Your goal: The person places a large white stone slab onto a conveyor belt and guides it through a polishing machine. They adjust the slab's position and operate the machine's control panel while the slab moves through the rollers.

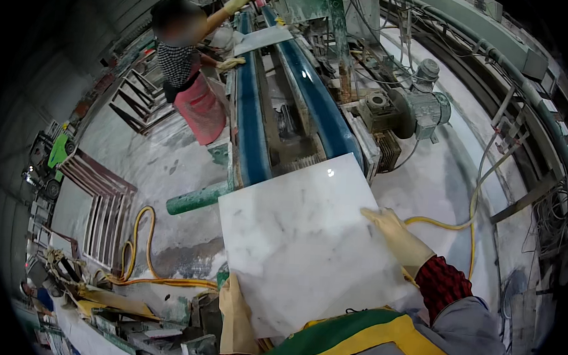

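Note:
A large white marble slab with faint grey veins spans the space between my hands, close in front of my body. My left hand, in a pale glove, grips its near left edge. On the right edge, farther up, my right hand in a matching glove has its fingers closed on the slab. The slab's far edge overlaps the near end of a conveyor with two blue belts; whether it rests on them I cannot tell. Its underside is hidden.
Beyond, a co-worker in a pink apron stands left of the belts, near another white slab. An electric motor sits right of the conveyor. Metal racks, a green roller and yellow hoses lie to the left.

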Available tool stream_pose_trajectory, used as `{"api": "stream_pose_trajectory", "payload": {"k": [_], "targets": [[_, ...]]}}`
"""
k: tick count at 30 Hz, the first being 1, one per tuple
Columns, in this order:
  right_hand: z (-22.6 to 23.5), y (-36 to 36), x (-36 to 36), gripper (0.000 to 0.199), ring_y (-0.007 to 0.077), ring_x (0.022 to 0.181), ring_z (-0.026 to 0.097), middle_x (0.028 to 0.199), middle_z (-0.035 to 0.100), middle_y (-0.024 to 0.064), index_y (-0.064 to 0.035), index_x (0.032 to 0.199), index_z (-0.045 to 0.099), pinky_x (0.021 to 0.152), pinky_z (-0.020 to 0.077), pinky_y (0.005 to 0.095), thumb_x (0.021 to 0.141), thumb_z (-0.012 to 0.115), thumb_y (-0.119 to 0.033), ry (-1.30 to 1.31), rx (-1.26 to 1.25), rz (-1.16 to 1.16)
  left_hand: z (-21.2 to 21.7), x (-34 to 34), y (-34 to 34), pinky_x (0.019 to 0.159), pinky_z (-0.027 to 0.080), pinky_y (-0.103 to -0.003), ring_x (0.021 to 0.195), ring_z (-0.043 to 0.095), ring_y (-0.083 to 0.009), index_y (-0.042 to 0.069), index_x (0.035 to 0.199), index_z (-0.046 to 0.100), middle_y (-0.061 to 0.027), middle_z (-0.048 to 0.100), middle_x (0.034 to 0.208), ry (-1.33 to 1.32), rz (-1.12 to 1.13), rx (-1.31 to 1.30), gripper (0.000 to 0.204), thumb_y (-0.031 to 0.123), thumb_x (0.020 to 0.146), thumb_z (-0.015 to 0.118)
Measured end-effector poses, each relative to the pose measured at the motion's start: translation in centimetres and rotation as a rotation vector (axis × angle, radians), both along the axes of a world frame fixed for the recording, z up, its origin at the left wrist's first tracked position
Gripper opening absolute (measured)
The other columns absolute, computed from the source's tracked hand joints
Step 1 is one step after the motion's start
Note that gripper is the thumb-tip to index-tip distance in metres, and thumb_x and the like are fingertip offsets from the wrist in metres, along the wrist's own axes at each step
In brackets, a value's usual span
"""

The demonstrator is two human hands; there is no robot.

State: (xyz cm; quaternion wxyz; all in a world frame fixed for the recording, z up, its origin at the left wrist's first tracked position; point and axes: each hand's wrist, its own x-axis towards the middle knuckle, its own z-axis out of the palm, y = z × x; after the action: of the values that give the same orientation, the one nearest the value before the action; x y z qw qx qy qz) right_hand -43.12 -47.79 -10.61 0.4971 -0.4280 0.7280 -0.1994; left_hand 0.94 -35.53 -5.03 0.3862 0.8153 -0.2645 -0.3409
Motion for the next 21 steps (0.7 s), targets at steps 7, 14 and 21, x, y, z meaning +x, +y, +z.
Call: {"api": "stream_pose_trajectory", "payload": {"k": [7, 14, 21], "targets": [[-8.2, -10.6, -3.9, 0.063, 0.0301, 0.132, 0.063, 0.143, 0.068, 0.0180, 0.0054, 0.150, 0.057, 0.109, 0.0510, 0.0382, 0.102, 0.069, -0.032, 0.496, -0.487, 0.299, -2.4, 1.2, -15.9, 0.082, 0.059, -0.036, 0.094, 0.072, -0.0207, -0.002, 0.128, 0.073, -0.0126, 0.078, 0.112, 0.397, -0.127, -0.159, 0.051, 0.043, 0.112, 0.057], [-2.3, -17.4, -2.0, 0.062, 0.0339, 0.140, 0.058, 0.150, 0.065, 0.0115, 0.0033, 0.154, 0.054, 0.123, 0.0421, 0.0366, 0.094, 0.065, -0.006, 0.252, -0.706, 0.559, -2.0, 4.0, -25.2, 0.083, 0.058, -0.034, 0.092, 0.072, -0.0195, -0.002, 0.126, 0.074, -0.0108, 0.078, 0.111, 0.219, -0.204, -0.022, 0.053, 0.045, 0.111, 0.056], [3.6, -18.7, 1.3, 0.059, 0.0387, 0.136, 0.061, 0.147, 0.065, 0.0223, 0.0034, 0.151, 0.058, 0.118, 0.0477, 0.0422, 0.091, 0.059, 0.000, 0.270, -0.682, 0.345, -2.4, 4.1, -29.1, 0.081, 0.055, -0.031, 0.088, 0.070, -0.0146, 0.003, 0.116, 0.077, -0.0054, 0.077, 0.101, 0.097, -0.321, -0.059, 0.044, 0.041, 0.109, 0.057]]}}
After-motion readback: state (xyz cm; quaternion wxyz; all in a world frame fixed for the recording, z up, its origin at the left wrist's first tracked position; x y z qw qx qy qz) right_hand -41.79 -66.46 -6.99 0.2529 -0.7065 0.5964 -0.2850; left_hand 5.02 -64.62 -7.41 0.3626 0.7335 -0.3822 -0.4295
